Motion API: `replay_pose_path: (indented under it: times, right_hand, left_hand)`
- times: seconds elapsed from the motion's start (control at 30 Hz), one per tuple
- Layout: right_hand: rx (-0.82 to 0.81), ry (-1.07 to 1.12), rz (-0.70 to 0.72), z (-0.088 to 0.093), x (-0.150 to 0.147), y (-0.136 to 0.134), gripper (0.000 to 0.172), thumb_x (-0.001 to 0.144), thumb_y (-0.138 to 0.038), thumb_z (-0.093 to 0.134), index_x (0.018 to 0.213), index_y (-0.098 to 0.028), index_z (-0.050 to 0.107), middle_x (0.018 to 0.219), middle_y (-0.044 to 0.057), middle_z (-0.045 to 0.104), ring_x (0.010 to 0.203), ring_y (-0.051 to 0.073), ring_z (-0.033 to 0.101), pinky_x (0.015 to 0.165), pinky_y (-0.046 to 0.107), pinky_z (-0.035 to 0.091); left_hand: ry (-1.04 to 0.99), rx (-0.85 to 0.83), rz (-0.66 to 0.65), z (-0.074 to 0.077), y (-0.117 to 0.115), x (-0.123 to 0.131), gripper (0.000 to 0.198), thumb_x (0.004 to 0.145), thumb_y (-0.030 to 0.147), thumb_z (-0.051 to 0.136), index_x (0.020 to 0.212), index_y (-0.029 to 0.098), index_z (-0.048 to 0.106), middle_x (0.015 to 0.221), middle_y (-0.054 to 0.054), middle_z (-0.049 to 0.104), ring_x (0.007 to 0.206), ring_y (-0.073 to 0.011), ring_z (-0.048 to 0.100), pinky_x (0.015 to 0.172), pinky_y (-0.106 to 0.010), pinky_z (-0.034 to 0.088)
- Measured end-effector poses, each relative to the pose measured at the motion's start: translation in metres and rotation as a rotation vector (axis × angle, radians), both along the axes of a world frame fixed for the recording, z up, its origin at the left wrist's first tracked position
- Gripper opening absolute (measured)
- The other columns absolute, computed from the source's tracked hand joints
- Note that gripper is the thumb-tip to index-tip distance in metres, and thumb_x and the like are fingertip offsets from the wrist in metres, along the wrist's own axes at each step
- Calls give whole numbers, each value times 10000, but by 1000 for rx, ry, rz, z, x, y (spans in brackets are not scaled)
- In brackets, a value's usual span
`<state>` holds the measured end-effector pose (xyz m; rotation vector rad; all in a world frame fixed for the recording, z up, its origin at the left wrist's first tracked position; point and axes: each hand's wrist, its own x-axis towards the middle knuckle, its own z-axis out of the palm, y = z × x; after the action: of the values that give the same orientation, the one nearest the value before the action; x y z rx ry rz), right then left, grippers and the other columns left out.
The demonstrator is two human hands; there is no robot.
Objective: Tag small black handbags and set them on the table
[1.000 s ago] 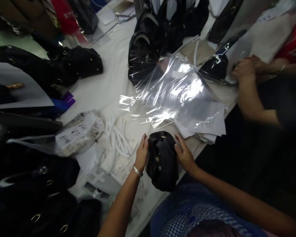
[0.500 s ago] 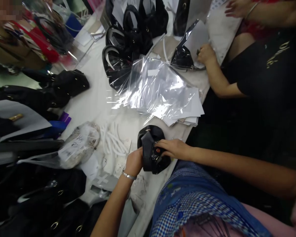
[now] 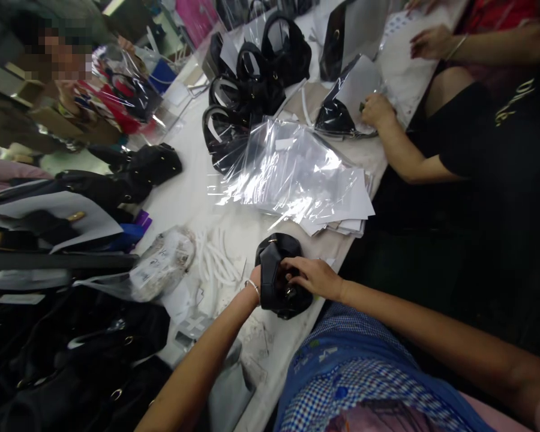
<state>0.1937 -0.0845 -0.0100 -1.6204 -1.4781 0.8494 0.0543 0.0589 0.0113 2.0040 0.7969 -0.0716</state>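
A small black handbag stands near the table edge in front of me, its opening turned towards my right side. My left hand grips it from the left, with most of the fingers hidden behind the dark side panel. Bent fingers of my right hand reach to the opening and pinch at its rim; exactly what the fingertips touch is hard to make out. Just beyond the bag lies a stack of clear plastic sleeves over white sheets. White cord pieces lie to the left of the bag.
Several black handbags stand at the back, and more dark bags pile up at left. A plastic-wrapped bundle lies beside the cords. A co-worker's hand holds a wrapped bag at right. Another person sits across the table.
My left hand has slid further behind the bag, and my right fingers reach deeper at its opening. The view has shifted, so the surroundings appear further right.
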Motion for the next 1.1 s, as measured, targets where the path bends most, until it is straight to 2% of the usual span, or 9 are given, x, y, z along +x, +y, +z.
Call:
replay_pose_path:
  times: [0.07, 0.17, 0.27, 0.37, 0.47, 0.57, 0.7, 0.87, 1.1]
  right_hand:
    - [61, -33, 41, 5, 8, -2, 416, 899, -286, 527, 1314, -278, 501, 1218, 35, 632, 1027, 199, 631, 872, 348, 520]
    - [152, -80, -21, 2, 19, -9, 370, 930, -315, 482, 1296, -283, 527, 1291, 42, 589, 1195, 213, 545, 1020, 400, 454]
    - [107, -62, -203, -20, 10, -11, 501, 923, -364, 490, 1407, -266, 407, 1453, 73, 425, 1345, 245, 387, 1126, 476, 329]
    - [30, 32, -276, -49, -21, -4, 669, 923, -406, 455, 1506, -233, 174, 1577, 109, 136, 1439, 278, 174, 1143, 535, 256]
    - [43, 109, -339, -64, -48, 2, 667, 938, -410, 386, 1516, -229, 106, 1579, 111, 106, 1455, 272, 84, 1156, 556, 185]
    - [-70, 121, -348, -51, -43, -3, 665, 921, -478, 409, 1503, -238, 192, 1556, 107, 212, 1442, 289, 152, 1157, 556, 174]
    - [-236, 166, -378, -18, -2, -30, 704, 853, -539, 518, 1470, -286, 292, 1472, 94, 403, 1254, 299, 503, 1065, 475, 400]
    - [-566, 121, -145, 5, 32, -74, 540, 807, -602, 523, 1218, -267, 624, 1080, 58, 719, 1028, 291, 663, 963, 403, 507]
    - [-665, 103, 345, 10, 2, -71, 441, 780, -562, 594, 1086, -268, 716, 1143, 28, 697, 1088, 278, 636, 988, 361, 490]
  left_hand:
    - [16, 16, -37, 15, 3, -14, 187, 690, 338, 704, 812, 197, 719, 893, -50, 734, 847, -241, 653, 830, -339, 513]
    - [7, 158, 270, 29, 0, -41, 287, 823, 401, 580, 984, 181, 669, 965, -67, 711, 847, -213, 657, 786, -344, 533]
    - [-54, 147, 565, 17, -16, -52, 441, 887, 437, 499, 1239, 175, 539, 1294, -127, 585, 1168, -253, 567, 981, -414, 469]
    - [-76, -127, 527, -5, -38, -35, 541, 936, 430, 410, 1404, 160, 384, 1516, -117, 344, 1405, -255, 308, 1177, -435, 239]
    - [-117, -228, 587, -13, -47, -17, 588, 944, 454, 383, 1442, 148, 333, 1555, -96, 249, 1445, -231, 195, 1213, -424, 129]
    - [-269, -215, 658, -8, -44, -34, 517, 935, 456, 415, 1350, 156, 485, 1453, -116, 445, 1375, -232, 370, 1191, -427, 220]
    - [-342, -184, 1038, -7, -56, -112, 390, 852, 386, 585, 1152, 139, 614, 1144, -155, 672, 962, -239, 689, 856, -398, 561]
    - [-92, -59, 1333, -21, -97, -197, 168, 848, 236, 553, 949, 128, 632, 919, -113, 689, 723, -176, 701, 542, -248, 559]
    - [274, 98, 1200, -45, -178, -233, 104, 829, 169, 571, 913, 170, 633, 809, -39, 672, 661, -134, 650, 640, -253, 521]
